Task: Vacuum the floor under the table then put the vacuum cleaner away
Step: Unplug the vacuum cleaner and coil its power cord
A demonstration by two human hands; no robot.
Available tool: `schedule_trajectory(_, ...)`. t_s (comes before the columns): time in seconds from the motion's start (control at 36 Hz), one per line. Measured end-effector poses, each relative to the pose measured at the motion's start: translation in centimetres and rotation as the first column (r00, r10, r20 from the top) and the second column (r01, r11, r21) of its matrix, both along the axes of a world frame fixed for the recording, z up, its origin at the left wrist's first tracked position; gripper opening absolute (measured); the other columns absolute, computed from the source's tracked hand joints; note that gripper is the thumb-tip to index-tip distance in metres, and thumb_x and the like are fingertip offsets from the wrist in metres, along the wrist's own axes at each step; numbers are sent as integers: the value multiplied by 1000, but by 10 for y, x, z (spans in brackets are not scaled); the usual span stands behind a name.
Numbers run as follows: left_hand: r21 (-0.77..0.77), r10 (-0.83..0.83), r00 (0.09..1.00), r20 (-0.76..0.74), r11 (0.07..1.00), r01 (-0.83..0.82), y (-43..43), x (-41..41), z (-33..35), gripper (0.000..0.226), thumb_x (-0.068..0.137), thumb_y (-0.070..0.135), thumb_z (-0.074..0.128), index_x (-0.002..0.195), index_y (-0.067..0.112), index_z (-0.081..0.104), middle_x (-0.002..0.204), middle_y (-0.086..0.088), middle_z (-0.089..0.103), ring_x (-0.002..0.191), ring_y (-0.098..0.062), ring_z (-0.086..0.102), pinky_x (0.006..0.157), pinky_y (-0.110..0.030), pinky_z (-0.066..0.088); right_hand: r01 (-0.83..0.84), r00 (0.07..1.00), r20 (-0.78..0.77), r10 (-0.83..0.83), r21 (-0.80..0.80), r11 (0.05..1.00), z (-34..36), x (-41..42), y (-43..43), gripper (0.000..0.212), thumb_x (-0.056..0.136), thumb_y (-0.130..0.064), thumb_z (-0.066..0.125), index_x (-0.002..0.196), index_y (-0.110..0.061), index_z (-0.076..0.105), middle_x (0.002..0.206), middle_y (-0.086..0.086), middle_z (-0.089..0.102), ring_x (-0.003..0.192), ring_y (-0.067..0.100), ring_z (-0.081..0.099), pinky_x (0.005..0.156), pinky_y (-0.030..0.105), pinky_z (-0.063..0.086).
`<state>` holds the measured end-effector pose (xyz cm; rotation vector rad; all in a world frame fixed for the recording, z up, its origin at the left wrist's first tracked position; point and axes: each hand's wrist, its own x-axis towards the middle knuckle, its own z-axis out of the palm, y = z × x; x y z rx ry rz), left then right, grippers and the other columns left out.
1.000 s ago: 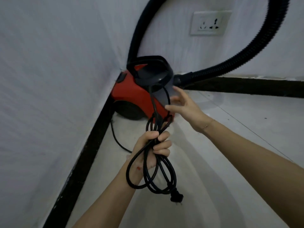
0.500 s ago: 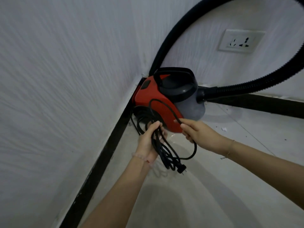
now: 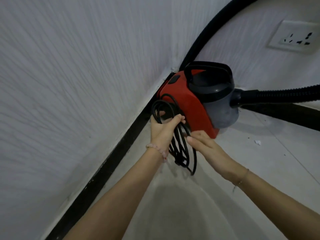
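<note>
A red and black canister vacuum cleaner (image 3: 194, 99) stands in the room's corner on the pale floor. Its black ribbed hose (image 3: 280, 96) runs right and loops up past the wall. My left hand (image 3: 162, 129) grips a coiled bundle of black power cord (image 3: 180, 144) just left of the vacuum's red side, loops sticking up above my fist and hanging below. The plug end dangles near the bottom of the loops. My right hand (image 3: 204, 144) touches the cord's right side by the vacuum's lower front corner; whether it grips a strand is hidden.
White textured walls meet at the corner, with a black skirting board (image 3: 103, 170) along the floor. A white wall socket (image 3: 297, 38) sits at the upper right, nothing plugged in. A small white scrap (image 3: 258, 142) lies on the floor tiles to the right.
Both hands have carried the coiled cord lower and closer to the vacuum's left side. My right hand moved from the vacuum body onto the cord bundle. The view has drawn nearer.
</note>
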<state>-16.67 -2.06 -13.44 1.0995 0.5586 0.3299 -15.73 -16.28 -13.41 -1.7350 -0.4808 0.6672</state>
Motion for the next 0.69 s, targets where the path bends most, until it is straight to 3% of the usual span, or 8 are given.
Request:
schedule_trajectory(0.06, 61, -92, 996, -6, 994, 92, 0, -3, 3, 49, 77, 7, 73, 120, 4, 51, 85, -11, 74, 86, -22, 71, 87, -40, 56, 18, 997, -72, -18, 1, 1000, -1, 7, 2, 53, 77, -59, 65, 122, -34, 54, 124, -15, 53, 117, -3, 49, 100, 20, 39)
schedule_trajectory(0.11, 151, -229, 973, -24, 962, 230, -6, -6, 6, 40, 78, 7, 72, 116, 2, 58, 92, -14, 72, 90, -21, 70, 80, -32, 57, -37, 979, -198, 50, 72, 997, 1, 14, 5, 66, 76, -42, 73, 134, -27, 45, 129, -12, 56, 120, 2, 53, 105, 27, 40)
schedule_trajectory(0.28, 383, -509, 851, -130, 766, 516, -2, 2, 13, 35, 78, 8, 74, 110, 2, 62, 95, -12, 73, 92, -16, 70, 79, -20, 55, -120, 943, -280, 179, 214, 969, 2, 18, 10, 46, 81, 7, 65, 120, -13, 56, 117, 14, 66, 110, 20, 64, 91, 29, 54)
schedule_trajectory(0.33, 446, -588, 775, -234, 643, 623, 1, 8, 16, 35, 76, 14, 77, 107, 4, 64, 89, -4, 73, 88, -10, 70, 78, -17, 54, -72, 919, -364, 155, 233, 970, -4, 16, 8, 43, 81, 6, 65, 119, -12, 59, 109, 12, 69, 103, 19, 67, 88, 28, 55)
schedule_trajectory(0.42, 446, -609, 725, -320, 578, 683, -3, 18, 14, 32, 77, 21, 76, 104, 8, 64, 88, 1, 72, 87, -6, 68, 80, -16, 52, -10, 878, -459, 136, 267, 964, -12, 14, 6, 30, 77, -6, 67, 106, -13, 64, 87, 3, 66, 82, 12, 64, 77, 28, 54)
schedule_trajectory(0.56, 209, -579, 745, -332, 725, 657, 4, 7, -4, 34, 86, 43, 62, 116, 28, 60, 115, 12, 65, 108, 0, 58, 87, -23, 44, 217, 820, -571, -25, 271, 938, -18, 21, -8, 17, 88, -8, 55, 73, -13, 63, 68, -3, 60, 67, 10, 56, 71, 25, 45)
schedule_trajectory(0.64, 43, -339, 843, -417, 920, 391, 13, -14, -38, 23, 90, 42, 56, 105, 26, 61, 112, 7, 65, 107, -10, 59, 92, -35, 47, 384, 742, -667, -66, 342, 858, -17, 30, -24, 20, 81, -15, 55, 61, -13, 56, 65, 1, 55, 71, 17, 55, 86, 33, 43)
schedule_trajectory(0.69, -4, -167, 814, -557, 980, 198, 8, -31, -58, 10, 92, 28, 55, 90, 19, 59, 98, -1, 63, 90, -15, 59, 82, -35, 48, 436, 728, -682, -70, 381, 815, -14, 36, -36, 25, 79, -23, 56, 56, -15, 54, 63, 1, 53, 75, 18, 60, 94, 34, 43)
